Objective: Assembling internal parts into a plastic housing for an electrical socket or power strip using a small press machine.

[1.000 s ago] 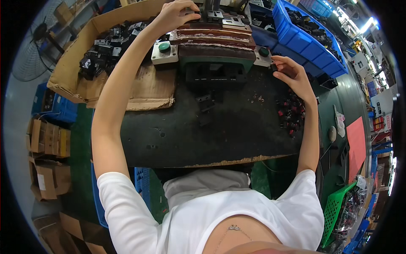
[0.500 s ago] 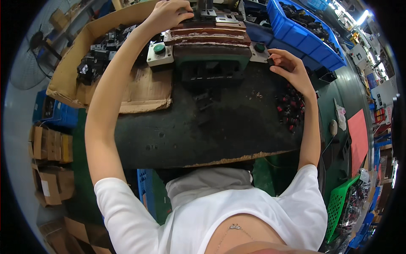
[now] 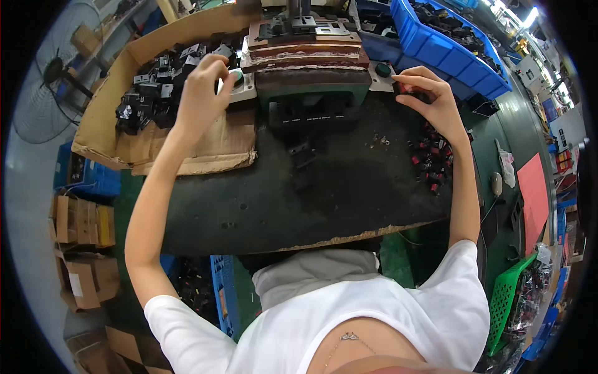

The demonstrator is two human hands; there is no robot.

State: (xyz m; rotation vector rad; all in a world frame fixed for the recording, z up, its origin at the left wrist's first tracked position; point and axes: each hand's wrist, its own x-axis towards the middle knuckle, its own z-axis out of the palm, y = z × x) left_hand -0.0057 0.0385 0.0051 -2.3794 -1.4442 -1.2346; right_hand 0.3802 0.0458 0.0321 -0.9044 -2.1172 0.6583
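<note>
My left hand (image 3: 202,93) hovers by the left green push button (image 3: 237,77), thumb stretched toward it and apart from the curled fingers; nothing shows in it. Whether the thumb touches the button I cannot tell. At the right button (image 3: 382,70), my right hand (image 3: 435,100) is closed, thumb against fingers, around a small red and black part (image 3: 423,96), mostly hidden. Between both hands stands a bench press with a metal fixture plate (image 3: 304,25) on brown layered blocks (image 3: 305,56). A dark slotted piece (image 3: 302,156) lies in front of it.
A cardboard carton (image 3: 99,134) of black parts stands at left. Small red and black parts (image 3: 433,163) lie piled below my right hand, with tiny metal bits (image 3: 378,141) beside them. A blue bin (image 3: 430,47) of black parts sits at back right; the table's front edge (image 3: 349,236) is worn.
My left hand has come away from the top fixture, down and left toward the left button. My right hand has stayed near the right button, its fingers shifting slightly around the small part.
</note>
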